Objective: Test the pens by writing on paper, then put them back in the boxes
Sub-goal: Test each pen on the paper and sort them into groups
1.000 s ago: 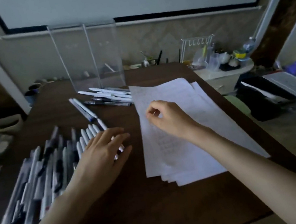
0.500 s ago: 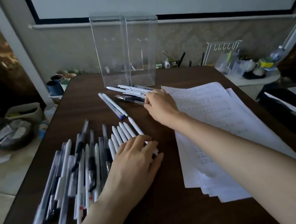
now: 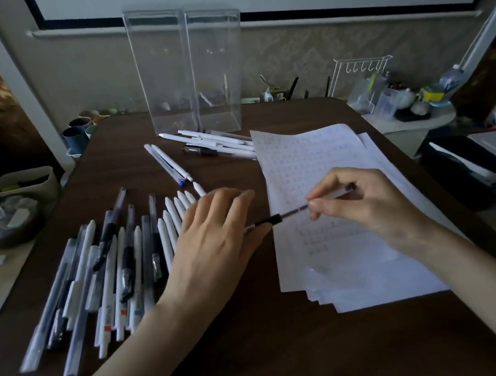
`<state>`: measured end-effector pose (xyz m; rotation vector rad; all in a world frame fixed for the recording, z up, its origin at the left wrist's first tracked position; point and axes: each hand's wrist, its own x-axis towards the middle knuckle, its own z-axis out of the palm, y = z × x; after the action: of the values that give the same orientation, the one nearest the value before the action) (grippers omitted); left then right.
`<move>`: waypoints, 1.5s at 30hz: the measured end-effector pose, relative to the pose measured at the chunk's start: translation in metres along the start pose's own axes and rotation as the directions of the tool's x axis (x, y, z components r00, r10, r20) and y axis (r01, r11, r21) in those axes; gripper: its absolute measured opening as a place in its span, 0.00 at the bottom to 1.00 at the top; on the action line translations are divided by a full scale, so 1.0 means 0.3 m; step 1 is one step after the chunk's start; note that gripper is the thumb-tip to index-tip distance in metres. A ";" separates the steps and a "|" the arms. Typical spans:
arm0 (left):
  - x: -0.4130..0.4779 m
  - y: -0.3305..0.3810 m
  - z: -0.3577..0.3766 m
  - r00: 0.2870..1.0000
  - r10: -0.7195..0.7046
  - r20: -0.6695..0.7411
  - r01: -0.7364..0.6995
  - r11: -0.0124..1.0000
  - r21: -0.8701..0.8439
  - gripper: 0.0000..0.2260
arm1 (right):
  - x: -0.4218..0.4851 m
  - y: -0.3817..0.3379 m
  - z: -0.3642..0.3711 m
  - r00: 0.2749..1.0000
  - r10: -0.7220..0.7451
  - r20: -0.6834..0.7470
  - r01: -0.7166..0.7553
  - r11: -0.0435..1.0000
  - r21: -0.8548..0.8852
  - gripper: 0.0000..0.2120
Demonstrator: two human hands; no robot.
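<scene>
Head cam: R hand [image 3: 368, 202] has come back from far pile of pens [image 3: 217, 144] by the clear boxes [image 3: 190, 67] and now pinches one clear pen [image 3: 292, 212] between thumb and fingertips. Pen is held low over the paper [image 3: 316, 158], black end pointing left toward L hand [image 3: 212, 238]. L hand same as before: fingers straight, flat on near-left row of pens [image 3: 116, 265] on bench [image 3: 232, 351]; can't tell if it touches the held pen. Means pick-up is done, next pen ready to test; prob. uncap, then scribble. Boxes look empty, so nothing returned yet
</scene>
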<state>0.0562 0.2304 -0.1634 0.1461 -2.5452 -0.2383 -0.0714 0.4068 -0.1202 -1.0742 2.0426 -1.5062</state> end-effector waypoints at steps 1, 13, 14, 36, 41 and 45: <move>0.009 0.016 0.006 0.999 0.035 0.017 -0.035 0.999 -0.002 0.18 | -0.017 0.008 -0.013 1.000 -0.004 -0.015 0.005 0.998 0.067 0.04; 0.023 0.145 0.102 0.973 0.170 0.159 -0.121 0.954 -0.276 0.14 | -0.054 0.120 0.006 0.995 -0.055 0.084 0.033 0.968 0.249 0.04; 0.019 0.142 0.098 0.971 0.169 0.170 -0.113 0.948 -0.296 0.15 | -0.053 0.121 0.012 0.993 -0.057 0.099 0.032 0.971 0.235 0.02; 0.008 0.116 0.051 0.958 0.203 0.204 -0.163 0.967 -0.197 0.26 | -0.039 0.146 -0.066 0.985 0.005 -0.170 0.018 0.991 0.130 0.12; -0.033 0.140 0.068 0.880 0.343 0.329 -0.319 0.939 -0.125 0.27 | -0.039 0.180 -0.014 0.964 0.029 -0.266 -0.051 0.996 -0.075 0.15; -0.039 0.140 0.069 0.877 0.323 0.356 -0.293 0.946 -0.137 0.28 | -0.043 0.192 -0.004 0.972 0.005 -0.236 -0.043 0.987 -0.157 0.18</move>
<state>0.0520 0.2762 -0.1781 -0.3724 -2.8807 -0.2610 -0.0844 0.4249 -0.1750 -0.9628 2.3653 -1.5410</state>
